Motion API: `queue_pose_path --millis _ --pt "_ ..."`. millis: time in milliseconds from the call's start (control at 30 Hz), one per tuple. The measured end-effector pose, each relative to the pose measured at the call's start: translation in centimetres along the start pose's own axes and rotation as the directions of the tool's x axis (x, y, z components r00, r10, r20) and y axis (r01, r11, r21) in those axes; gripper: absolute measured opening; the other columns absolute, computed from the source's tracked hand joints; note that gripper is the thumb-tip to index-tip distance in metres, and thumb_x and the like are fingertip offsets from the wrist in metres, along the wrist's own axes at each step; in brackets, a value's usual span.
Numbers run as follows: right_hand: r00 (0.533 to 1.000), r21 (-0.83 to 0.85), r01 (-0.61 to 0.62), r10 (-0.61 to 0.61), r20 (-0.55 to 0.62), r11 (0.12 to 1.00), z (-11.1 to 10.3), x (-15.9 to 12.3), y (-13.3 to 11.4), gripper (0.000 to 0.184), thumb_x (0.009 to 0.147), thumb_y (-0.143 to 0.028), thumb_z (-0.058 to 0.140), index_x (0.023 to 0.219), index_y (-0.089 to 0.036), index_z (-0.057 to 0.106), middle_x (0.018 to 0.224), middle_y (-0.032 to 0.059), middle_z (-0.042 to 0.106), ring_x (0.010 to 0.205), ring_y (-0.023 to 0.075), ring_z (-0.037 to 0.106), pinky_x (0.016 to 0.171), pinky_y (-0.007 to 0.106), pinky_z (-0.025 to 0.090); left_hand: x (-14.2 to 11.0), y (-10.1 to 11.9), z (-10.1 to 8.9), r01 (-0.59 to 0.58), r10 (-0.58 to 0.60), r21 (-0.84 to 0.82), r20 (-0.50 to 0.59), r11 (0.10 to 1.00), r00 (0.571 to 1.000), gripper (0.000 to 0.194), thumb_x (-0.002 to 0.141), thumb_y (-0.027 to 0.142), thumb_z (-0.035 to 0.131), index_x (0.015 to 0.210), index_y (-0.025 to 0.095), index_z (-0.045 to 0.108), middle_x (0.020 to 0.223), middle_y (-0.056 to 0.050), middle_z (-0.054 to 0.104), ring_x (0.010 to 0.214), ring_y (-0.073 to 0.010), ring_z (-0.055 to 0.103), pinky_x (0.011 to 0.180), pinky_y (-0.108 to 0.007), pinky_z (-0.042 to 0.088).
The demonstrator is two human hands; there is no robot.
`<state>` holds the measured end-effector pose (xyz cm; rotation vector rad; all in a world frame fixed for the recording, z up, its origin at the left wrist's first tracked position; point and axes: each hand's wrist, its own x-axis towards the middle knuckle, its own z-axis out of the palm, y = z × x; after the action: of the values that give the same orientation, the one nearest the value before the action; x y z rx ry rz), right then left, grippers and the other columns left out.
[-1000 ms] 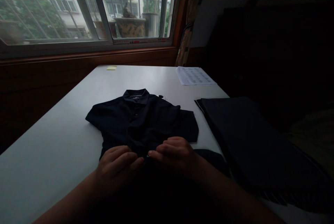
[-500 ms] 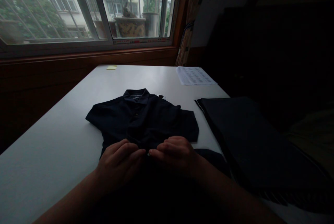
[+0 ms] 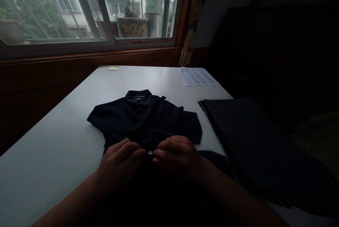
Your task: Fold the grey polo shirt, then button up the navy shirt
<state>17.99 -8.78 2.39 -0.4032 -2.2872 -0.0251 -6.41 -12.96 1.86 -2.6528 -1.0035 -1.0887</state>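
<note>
A dark navy short-sleeved polo shirt [image 3: 159,117] lies front side up on the white table, its collar toward the window. My left hand [image 3: 122,160] is closed on the shirt's lower front, thumb and fingers pinching the cloth. Opposite it, my right hand [image 3: 178,154] pinches the same part of the shirt from the right. Between the two sets of fingertips shows a small, shiny round button [image 3: 150,153]. The cloth beneath my hands is too dark to make out.
To the right, a folded dark cloth with a fringed edge [image 3: 254,138] hangs over the table's side. Printed sheets [image 3: 198,76] lie at the far right corner of the white table [image 3: 66,121], a yellow sticky note [image 3: 113,68] at the far left. A barred window stands behind.
My fingertips have drawn slightly apart, the right ones moving a little to the right. The round button between them now shows fully, where before it was mostly covered.
</note>
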Motion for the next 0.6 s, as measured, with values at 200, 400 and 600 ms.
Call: queue_pose_path --millis 200,400,600 --pt "0.973 0.136 -0.184 0.161 0.165 0.973 0.2 0.2 0.3 0.031 0.086 -0.046 0.069 0.1 -0.02 0.058 0.096 0.0061 0.067 0.085 0.0193 0.064 0.074 0.033 0.052 0.2 -0.2 -0.1 0.027 -0.027 0.015 0.022 1.0 0.999 0.012 0.096 0.014 0.057 0.103 0.018 0.065 0.09 -0.004 0.063 0.074 -0.0153 0.056 0.063 -0.028 0.047" --pt "0.927 0.265 -0.296 0.209 0.311 0.918 0.0 0.2 0.4 0.019 0.085 -0.023 0.065 0.102 -0.021 0.057 0.107 0.0066 0.064 0.089 0.0176 0.063 0.075 0.03 0.053 -0.1 -0.7 0.2 0.068 -0.069 0.021 0.084 0.997 0.994 0.012 0.097 0.015 0.055 0.104 0.019 0.065 0.096 -0.006 0.062 0.081 -0.0173 0.055 0.071 -0.031 0.049" --pt "0.948 0.353 -0.281 0.2 0.247 0.892 0.2 0.0 0.6 0.015 0.084 -0.012 0.06 0.095 -0.021 0.056 0.101 0.0055 0.061 0.083 0.0146 0.06 0.07 0.026 0.052 0.4 -1.3 0.4 0.175 -0.165 -0.054 0.146 0.983 0.975 0.006 0.096 0.019 0.059 0.099 0.02 0.064 0.126 -0.009 0.061 0.114 -0.0245 0.055 0.094 -0.044 0.053"
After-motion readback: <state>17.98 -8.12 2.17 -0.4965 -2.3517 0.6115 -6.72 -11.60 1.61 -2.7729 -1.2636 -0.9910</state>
